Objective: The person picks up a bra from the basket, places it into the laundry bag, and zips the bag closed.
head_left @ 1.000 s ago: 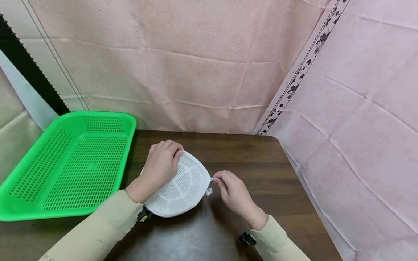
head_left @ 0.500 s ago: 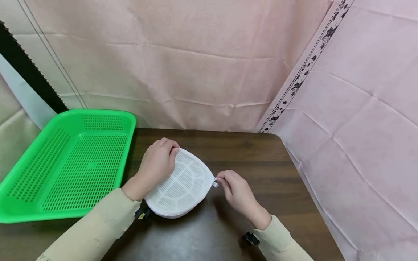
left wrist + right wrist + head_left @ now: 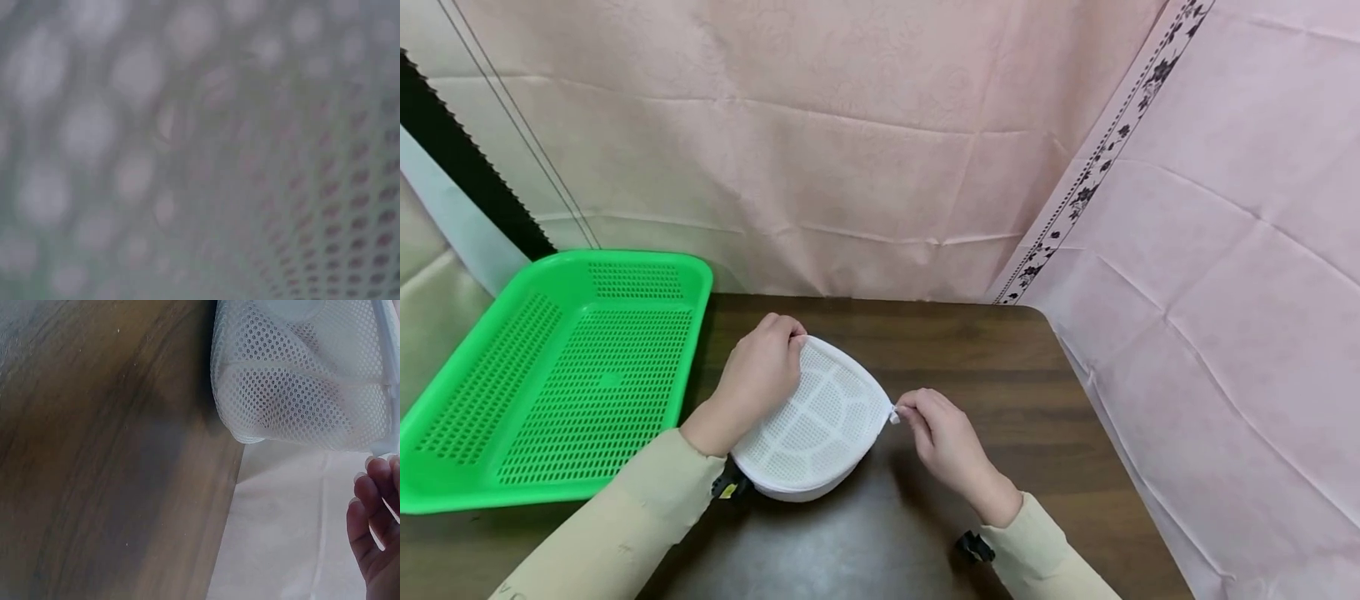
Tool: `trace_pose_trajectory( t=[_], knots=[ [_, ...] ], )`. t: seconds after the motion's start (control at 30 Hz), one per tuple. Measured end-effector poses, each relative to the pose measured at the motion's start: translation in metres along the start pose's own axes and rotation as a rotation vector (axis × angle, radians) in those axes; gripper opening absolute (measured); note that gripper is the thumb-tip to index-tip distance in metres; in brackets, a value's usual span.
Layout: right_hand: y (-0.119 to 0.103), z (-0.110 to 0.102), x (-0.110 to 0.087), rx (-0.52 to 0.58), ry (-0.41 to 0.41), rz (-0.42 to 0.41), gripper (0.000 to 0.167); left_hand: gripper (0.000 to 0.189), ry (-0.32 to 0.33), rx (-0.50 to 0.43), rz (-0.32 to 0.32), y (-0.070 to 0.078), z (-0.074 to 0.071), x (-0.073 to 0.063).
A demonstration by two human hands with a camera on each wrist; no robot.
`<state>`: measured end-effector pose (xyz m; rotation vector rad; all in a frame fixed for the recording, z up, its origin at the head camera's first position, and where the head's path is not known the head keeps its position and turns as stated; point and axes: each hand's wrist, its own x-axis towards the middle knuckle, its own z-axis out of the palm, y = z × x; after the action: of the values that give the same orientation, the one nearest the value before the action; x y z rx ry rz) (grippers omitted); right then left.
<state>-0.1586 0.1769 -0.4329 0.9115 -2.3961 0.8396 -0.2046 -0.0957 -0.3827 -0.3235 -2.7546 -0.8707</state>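
In the head view a white mesh laundry bag (image 3: 820, 417), puffed out with a ribbed top panel, stands over the table between both hands. My left hand (image 3: 760, 367) grips its far left edge, fingers curled over the rim. At the bag's right corner, my right hand (image 3: 942, 433) pinches the pointed tip beside a small white tag (image 3: 894, 417). The right wrist view has the bag's honeycomb mesh side (image 3: 300, 394) close by, with the right fingers (image 3: 369, 494) curled at its corner. Blurred mesh (image 3: 350, 206) fills the left wrist view, which hides the left hand.
A green perforated plastic basket (image 3: 702, 333) stands left of the left forearm. The dark wooden table (image 3: 970, 342) ends at a pale pink cloth backdrop (image 3: 850, 167), with another cloth (image 3: 1225, 250) on the right side.
The bag and left hand have shifted slightly left and away from me, while the right hand has drawn a little to the right. The bag looks more stretched, and its tag sits closer to the right fingers.
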Motion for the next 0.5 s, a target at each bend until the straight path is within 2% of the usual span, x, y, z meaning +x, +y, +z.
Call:
trace_pose_trajectory(
  t=[0.17, 0.27, 0.37, 0.5],
  knots=[
    [0.0007, 0.0022, -0.0041, 0.025, -0.018, 0.067, 0.002, 0.018, -0.056, -0.058, -0.061, 0.0025, -0.0026, -0.0022],
    [0.0002, 0.0037, -0.0064, 0.094, -0.015, 0.125, 0.005, 0.018, -0.079, -0.103, -0.089, 0.0023, -0.0036, -0.0035],
    [-0.0018, 0.0061, -0.0074, 0.232, -0.030, 0.211, 0.008, 0.017, -0.087, -0.139, -0.111, 0.0000, -0.0035, -0.0040],
    [-0.0085, 0.0083, -0.0066, 0.465, -0.082, 0.388, 0.015, 0.017, -0.079, -0.162, -0.124, -0.0044, -0.0029, -0.0040]
  ],
)
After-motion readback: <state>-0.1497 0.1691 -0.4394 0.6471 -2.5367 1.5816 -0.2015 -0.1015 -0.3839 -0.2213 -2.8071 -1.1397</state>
